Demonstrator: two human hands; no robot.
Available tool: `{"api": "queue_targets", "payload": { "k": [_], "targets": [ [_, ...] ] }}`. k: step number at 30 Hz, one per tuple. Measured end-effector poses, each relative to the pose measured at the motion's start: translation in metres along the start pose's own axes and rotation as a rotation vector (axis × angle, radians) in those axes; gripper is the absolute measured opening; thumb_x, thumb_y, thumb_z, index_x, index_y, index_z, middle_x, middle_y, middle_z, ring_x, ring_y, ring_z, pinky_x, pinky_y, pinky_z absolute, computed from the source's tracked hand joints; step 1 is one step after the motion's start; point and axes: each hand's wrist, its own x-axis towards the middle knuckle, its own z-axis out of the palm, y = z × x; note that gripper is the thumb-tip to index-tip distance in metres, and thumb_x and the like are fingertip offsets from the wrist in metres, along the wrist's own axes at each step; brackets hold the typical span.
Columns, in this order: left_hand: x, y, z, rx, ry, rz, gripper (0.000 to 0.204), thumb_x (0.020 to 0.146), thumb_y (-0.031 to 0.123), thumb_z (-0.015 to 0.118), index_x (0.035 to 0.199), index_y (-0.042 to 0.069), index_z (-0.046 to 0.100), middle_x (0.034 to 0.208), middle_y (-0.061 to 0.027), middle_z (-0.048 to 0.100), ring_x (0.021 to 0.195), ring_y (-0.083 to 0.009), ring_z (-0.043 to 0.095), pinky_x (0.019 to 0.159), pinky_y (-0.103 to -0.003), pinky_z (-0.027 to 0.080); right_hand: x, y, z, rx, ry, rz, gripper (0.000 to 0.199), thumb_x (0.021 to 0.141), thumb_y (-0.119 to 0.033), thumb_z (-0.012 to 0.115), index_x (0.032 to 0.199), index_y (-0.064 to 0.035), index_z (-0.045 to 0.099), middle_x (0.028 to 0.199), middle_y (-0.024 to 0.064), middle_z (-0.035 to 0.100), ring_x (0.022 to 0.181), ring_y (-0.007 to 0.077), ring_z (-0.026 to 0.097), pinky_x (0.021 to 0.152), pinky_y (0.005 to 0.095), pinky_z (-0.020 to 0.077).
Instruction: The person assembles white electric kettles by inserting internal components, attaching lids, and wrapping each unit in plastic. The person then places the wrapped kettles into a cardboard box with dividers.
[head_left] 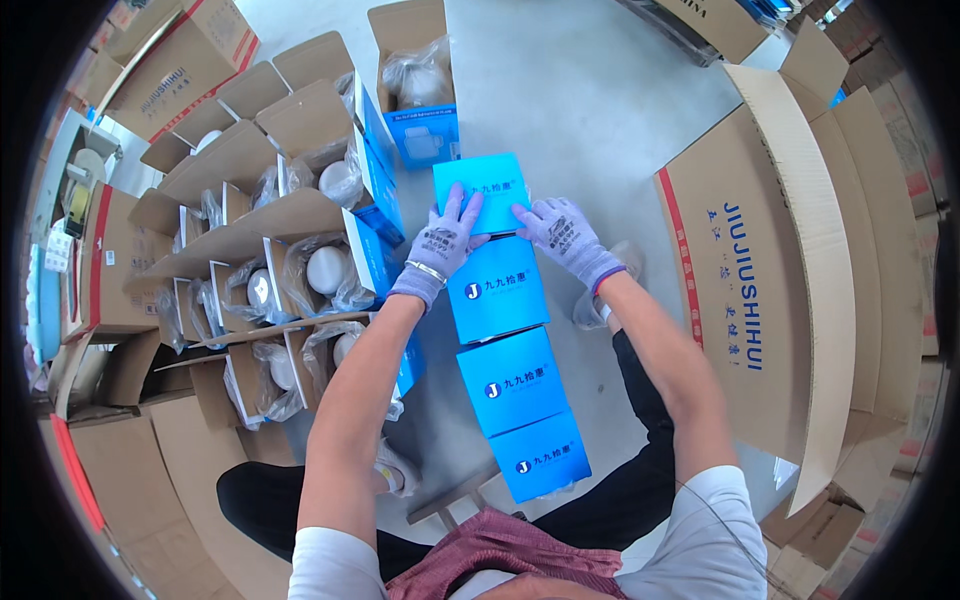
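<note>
Several bright blue cartons form a row running away from me: a farthest carton (492, 172), a second carton (505, 285), a third carton (520, 378) and a nearest carton (545, 462). All have closed tops facing me. My left hand (446, 245), in a pale lavender glove, lies with its fingers stretched over the left side of the farthest carton's top. Gloved alike, my right hand (565, 236) touches that carton's right near corner with its fingertips, fingers extended. Neither hand wraps round the carton.
At left stand rows of open blue boxes (370, 262) with white round items in clear plastic. Another open blue box (422, 135) stands beyond. A large brown carton (690, 240) with raised flaps is at right. My legs flank the row on the grey floor (560, 90).
</note>
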Motion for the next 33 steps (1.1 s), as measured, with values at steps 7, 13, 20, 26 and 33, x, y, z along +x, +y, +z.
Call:
{"api": "queue_targets", "payload": {
  "k": [7,13,20,26,33],
  "targets": [
    [-0.01,0.035,-0.006,0.013,-0.076,-0.194,0.095,0.084,0.068,0.057,0.155,0.015,0.023,0.161,-0.0215,0.014,0.13,-0.0595,0.035,0.106,-0.064,0.032,0.08,0.022,-0.046,0.144,-0.347,0.158,0.045,0.094,-0.046,0.053,0.127,-0.0152,0.058,0.112,0.0159,0.065,0.103,0.0376,0.063,0.088,0.0461,0.0503],
    [-0.007,0.029,-0.007,-0.078,0.123,-0.19,0.07,0.091,0.053,0.056,0.144,0.009,0.042,0.151,-0.0241,0.033,0.125,-0.0491,0.044,0.107,-0.059,0.033,0.223,0.017,0.001,0.191,-0.163,0.486,0.049,0.091,-0.041,0.058,0.134,-0.0204,0.049,0.12,0.017,0.064,0.111,0.0337,0.063,0.089,0.0527,0.0503],
    [0.07,-0.013,-0.004,-0.989,0.918,-0.603,0.05,0.101,0.034,0.05,0.132,-0.007,0.053,0.129,-0.026,0.057,0.12,-0.036,0.055,0.102,-0.041,0.042,0.201,0.055,0.03,0.122,-0.091,0.31,0.026,0.092,-0.031,0.058,0.11,-0.0148,0.066,0.111,0.0186,0.066,0.104,0.0347,0.065,0.089,0.0472,0.0503],
    [0.116,-0.068,0.015,-1.216,0.672,-0.652,0.052,0.095,0.039,0.059,0.124,-0.005,0.055,0.112,-0.0134,0.06,0.098,-0.0217,0.056,0.085,-0.034,0.046,0.119,0.056,-0.02,-0.131,0.07,0.13,0.04,0.089,-0.032,0.061,0.127,-0.0202,0.057,0.116,0.0161,0.062,0.106,0.0344,0.061,0.089,0.0472,0.0488],
    [0.145,-0.106,0.003,-0.767,0.346,-0.652,0.083,0.084,0.017,0.075,0.148,-0.006,0.028,0.138,-0.0219,0.05,0.123,-0.0261,0.053,0.102,-0.035,0.044,0.177,0.012,-0.003,0.106,-0.114,0.197,0.049,0.092,-0.038,0.057,0.139,-0.0278,0.051,0.119,0.0121,0.063,0.111,0.0316,0.062,0.093,0.0472,0.0489]
  ]
}}
